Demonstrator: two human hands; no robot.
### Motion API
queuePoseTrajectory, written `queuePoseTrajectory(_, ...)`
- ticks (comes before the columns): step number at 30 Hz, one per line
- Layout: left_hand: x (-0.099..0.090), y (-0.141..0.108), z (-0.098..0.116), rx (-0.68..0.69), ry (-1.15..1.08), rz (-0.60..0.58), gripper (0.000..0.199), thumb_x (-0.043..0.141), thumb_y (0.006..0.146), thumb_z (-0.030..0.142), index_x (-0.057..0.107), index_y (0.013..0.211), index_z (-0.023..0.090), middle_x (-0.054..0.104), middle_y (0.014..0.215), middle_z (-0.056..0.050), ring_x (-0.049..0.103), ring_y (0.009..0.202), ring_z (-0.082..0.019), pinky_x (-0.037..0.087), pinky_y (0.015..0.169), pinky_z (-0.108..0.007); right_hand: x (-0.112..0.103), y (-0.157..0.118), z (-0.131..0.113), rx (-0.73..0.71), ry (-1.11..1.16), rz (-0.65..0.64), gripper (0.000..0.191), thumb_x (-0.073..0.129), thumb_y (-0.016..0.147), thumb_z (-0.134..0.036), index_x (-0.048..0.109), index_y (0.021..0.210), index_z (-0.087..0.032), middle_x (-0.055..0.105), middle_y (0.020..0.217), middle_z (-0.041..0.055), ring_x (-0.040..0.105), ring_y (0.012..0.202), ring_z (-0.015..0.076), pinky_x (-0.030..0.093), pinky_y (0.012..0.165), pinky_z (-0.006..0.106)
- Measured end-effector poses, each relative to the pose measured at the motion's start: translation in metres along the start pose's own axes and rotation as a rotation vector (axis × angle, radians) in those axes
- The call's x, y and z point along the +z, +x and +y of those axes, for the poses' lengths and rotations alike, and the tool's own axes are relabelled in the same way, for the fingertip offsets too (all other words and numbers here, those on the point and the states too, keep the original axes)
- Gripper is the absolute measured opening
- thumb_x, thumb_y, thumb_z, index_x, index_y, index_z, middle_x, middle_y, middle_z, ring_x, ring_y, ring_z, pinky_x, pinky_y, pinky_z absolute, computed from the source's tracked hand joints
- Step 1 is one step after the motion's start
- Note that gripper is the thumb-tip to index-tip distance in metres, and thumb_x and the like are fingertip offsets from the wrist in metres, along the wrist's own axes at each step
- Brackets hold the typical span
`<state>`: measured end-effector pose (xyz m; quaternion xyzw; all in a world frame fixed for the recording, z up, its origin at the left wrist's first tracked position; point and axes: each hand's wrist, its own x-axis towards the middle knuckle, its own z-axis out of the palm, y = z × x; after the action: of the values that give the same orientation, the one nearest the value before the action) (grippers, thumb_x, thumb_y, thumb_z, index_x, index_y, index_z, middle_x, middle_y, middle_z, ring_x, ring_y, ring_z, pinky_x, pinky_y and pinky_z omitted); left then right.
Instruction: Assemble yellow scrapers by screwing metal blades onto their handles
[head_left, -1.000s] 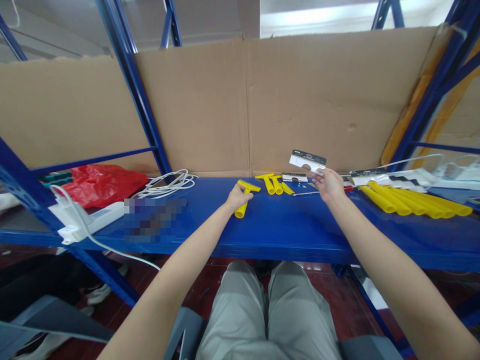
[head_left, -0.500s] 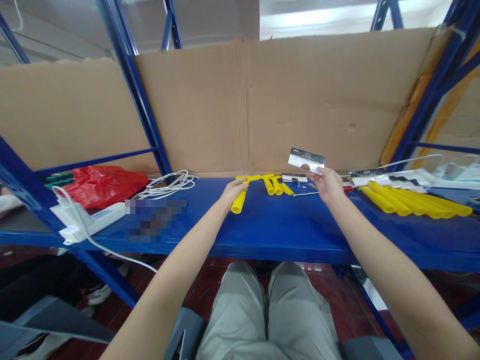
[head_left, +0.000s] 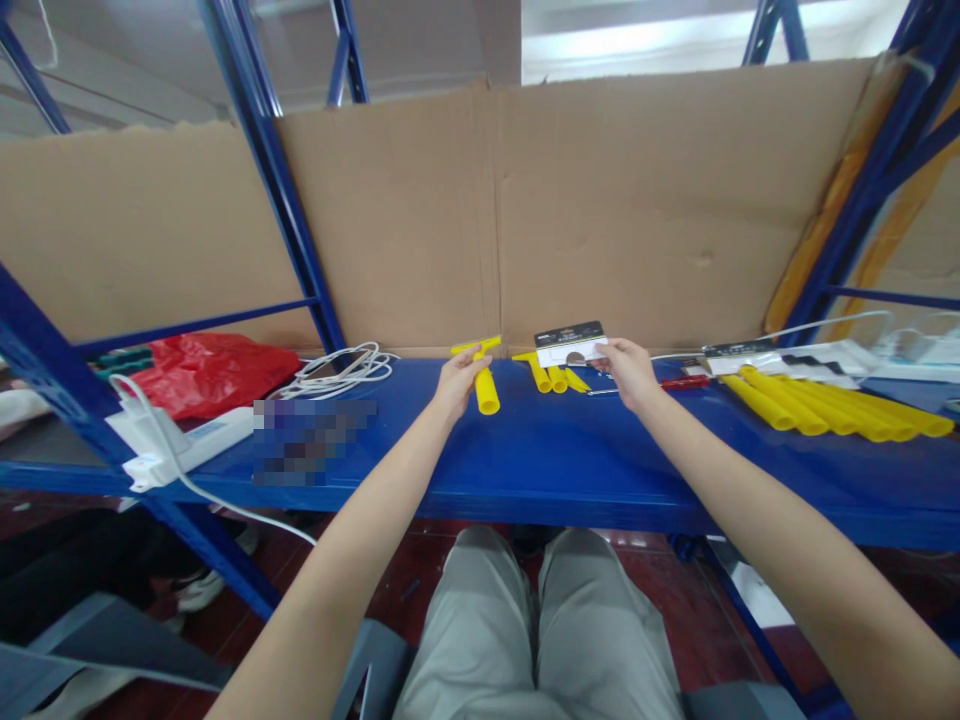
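My left hand is closed on a yellow T-shaped piece, which has a round handle pointing toward me and a crossbar at its far end. To the right, my right hand pinches the right edge of a black and white card. Several more yellow T-shaped pieces lie on the blue shelf between my hands, partly hidden by the card. A red-handled screwdriver lies just beyond my right hand.
Yellow tubes lie in a row at the right, beside plastic packets. At the left are a red plastic bag, a coiled white cable and a power strip. A cardboard panel stands behind the shelf.
My right hand has moved left and slightly down with the card, closer to my left hand. The yellow piece in my left hand has turned and lifted, so its handle points more straight toward me.
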<state>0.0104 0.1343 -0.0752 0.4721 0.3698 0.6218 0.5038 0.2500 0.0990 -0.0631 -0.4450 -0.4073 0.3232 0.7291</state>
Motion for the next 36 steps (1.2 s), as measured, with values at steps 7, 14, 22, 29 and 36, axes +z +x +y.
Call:
queuePoseTrajectory(7, 0.000, 0.002, -0.007, -0.032, -0.003, 0.130, 0.048, 0.072, 0.071, 0.012, 0.061, 0.117, 0.012, 0.066, 0.084, -0.005, 0.061, 0.066, -0.010, 0.050, 0.064, -0.020, 0.041, 0.000, -0.003, -0.016, -0.016, -0.224, 0.013, 0.060, 0.069, -0.010, 0.059, 0.057, -0.016, 0.061, 0.052, -0.0016, 0.053, 0.045, 0.0067, 0.044, 0.044, 0.015)
queuePoseTrajectory(14, -0.003, 0.005, -0.003, -0.074, -0.011, 0.300, 0.045, 0.058, 0.080, 0.004, 0.057, 0.124, 0.015, 0.065, 0.099, -0.007, 0.062, 0.070, -0.008, 0.051, 0.061, -0.017, 0.039, -0.012, 0.027, 0.157, -0.005, -0.272, 0.013, 0.059, 0.069, -0.010, 0.058, 0.057, -0.015, 0.059, 0.047, 0.0002, 0.051, 0.038, 0.0068, 0.041, 0.038, 0.015)
queuePoseTrajectory(22, 0.000, 0.000, -0.005, -0.091, -0.013, 0.270, 0.045, 0.060, 0.078, 0.002, 0.059, 0.122, 0.015, 0.066, 0.087, -0.004, 0.062, 0.065, -0.007, 0.052, 0.061, -0.019, 0.043, -0.027, 0.024, 0.223, 0.039, -0.429, 0.016, 0.062, 0.073, -0.007, 0.058, 0.059, -0.015, 0.066, 0.061, 0.0035, 0.062, 0.052, 0.0115, 0.053, 0.056, 0.024)
queuePoseTrajectory(29, 0.001, -0.003, -0.004, -0.044, -0.034, 0.225, 0.042, 0.071, 0.071, 0.006, 0.062, 0.111, 0.012, 0.067, 0.079, -0.003, 0.064, 0.064, -0.009, 0.053, 0.065, -0.021, 0.047, -0.034, 0.028, 0.150, 0.060, -0.384, 0.027, 0.066, 0.072, -0.014, 0.045, 0.055, -0.018, 0.066, 0.063, 0.0004, 0.065, 0.058, 0.0123, 0.054, 0.062, 0.027)
queuePoseTrajectory(36, 0.001, -0.001, -0.009, -0.028, -0.008, 0.173, 0.034, 0.071, 0.068, 0.010, 0.062, 0.101, 0.010, 0.069, 0.074, -0.004, 0.066, 0.062, -0.013, 0.053, 0.060, -0.024, 0.051, -0.038, 0.034, 0.091, 0.040, -0.398, 0.026, 0.068, 0.070, -0.021, 0.046, 0.056, -0.019, 0.064, 0.065, -0.0020, 0.062, 0.063, 0.0118, 0.054, 0.063, 0.028)
